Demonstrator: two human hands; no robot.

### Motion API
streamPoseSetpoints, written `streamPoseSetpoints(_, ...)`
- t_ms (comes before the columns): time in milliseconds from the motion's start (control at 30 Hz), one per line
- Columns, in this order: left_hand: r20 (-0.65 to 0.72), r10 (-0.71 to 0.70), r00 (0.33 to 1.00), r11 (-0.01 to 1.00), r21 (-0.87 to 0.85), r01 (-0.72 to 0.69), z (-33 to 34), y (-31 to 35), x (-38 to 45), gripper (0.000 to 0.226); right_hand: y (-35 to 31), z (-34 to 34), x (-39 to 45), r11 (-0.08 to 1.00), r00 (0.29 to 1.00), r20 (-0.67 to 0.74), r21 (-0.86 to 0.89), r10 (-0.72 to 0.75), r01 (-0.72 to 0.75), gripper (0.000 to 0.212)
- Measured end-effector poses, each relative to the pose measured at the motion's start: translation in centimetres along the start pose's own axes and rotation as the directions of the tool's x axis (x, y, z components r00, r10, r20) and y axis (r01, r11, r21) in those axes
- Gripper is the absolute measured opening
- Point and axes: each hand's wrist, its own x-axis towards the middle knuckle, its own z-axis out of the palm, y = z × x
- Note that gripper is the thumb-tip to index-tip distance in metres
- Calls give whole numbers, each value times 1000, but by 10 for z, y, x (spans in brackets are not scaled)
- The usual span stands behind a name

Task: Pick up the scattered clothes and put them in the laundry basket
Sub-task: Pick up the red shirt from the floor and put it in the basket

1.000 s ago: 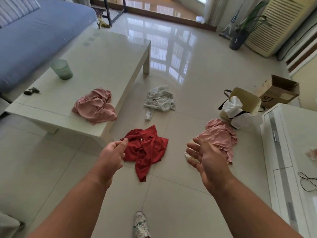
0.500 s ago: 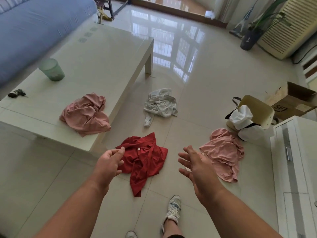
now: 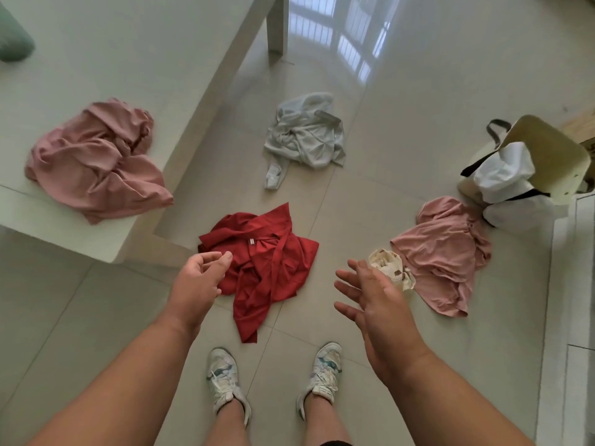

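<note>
A red garment (image 3: 267,262) lies crumpled on the floor just ahead of my feet. My left hand (image 3: 199,278) hovers over its left edge, fingers loosely curled and empty. My right hand (image 3: 370,297) is spread open to the right of it, holding nothing. A pale grey garment (image 3: 306,136) lies farther ahead. A pink garment (image 3: 447,255) lies on the floor at right, with a small cream patterned cloth (image 3: 391,263) beside it. Another pink garment (image 3: 96,159) rests on the white coffee table (image 3: 135,59). The cream laundry basket (image 3: 547,146) lies tipped at far right with white clothes (image 3: 505,175) spilling out.
A green cup (image 3: 13,43) stands at the table's far left edge. A white cabinet (image 3: 579,284) runs along the right side. My two white sneakers (image 3: 273,378) stand on the tiled floor below the red garment.
I have stepped forward and tilted my view down; the clothes now sit closer and both feet show. Both hands have lowered toward the red garment, still empty.
</note>
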Motion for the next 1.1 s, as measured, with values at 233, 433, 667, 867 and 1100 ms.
streamPoseSetpoints(233, -2, -40, 999, 982, 185, 39, 42, -100, 141, 60, 76, 8, 110, 1000, 999, -40, 24, -4, 5, 32)
streamPoseSetpoints(433, 1, -13, 1000, 823, 568, 10, 80, -185, 267, 100, 149, 6, 205, 999, 998, -64, 42, -2, 5, 35)
streamPoseSetpoints(667, 10, 34, 999, 611, 791, -29, 139, -245, 379, 126, 226, -2, 311, 999, 997, -69, 23, -22, 24, 37)
streamPoseSetpoints(867, -24, -68, 997, 375, 926, 48, 169, -314, 410, 119, 243, 9, 355, 998, 999, -47, 62, 22, -19, 36)
streamPoseSetpoints(1100, 115, 84, 990, 511, 848, -142, 162, -332, 401, 15, 244, 14, 341, 997, 1000, -10, 71, -17, 18, 38)
